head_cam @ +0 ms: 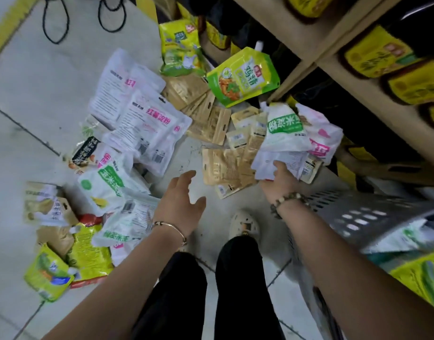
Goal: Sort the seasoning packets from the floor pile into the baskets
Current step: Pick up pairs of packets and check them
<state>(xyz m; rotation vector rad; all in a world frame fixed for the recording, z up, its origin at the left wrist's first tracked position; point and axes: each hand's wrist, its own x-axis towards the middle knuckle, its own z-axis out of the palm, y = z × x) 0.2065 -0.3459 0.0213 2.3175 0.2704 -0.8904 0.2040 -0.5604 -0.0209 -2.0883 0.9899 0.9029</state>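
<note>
A bundle of white plastic seasoning packets (pixel 284 133) with green and pink labels is gripped in the curled fingers of the right hand (pixel 282 177), right of centre. The grey perforated plastic basket (pixel 372 212) is seen at lower right. The left hand (pixel 184 202) is held spread and empty at centre, beside the floor pile of packets (pixel 147 128) at left.

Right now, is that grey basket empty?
Not empty: a white-and-green packet lies inside the grey basket, behind its perforated wall.

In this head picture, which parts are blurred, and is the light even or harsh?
Head view: the grey perforated plastic basket and the yellow packs on the wooden shelf are motion-smeared; the white packets in the right hand are soft; the green spouted pouch is readable; light is even, without hard shadows.
</note>
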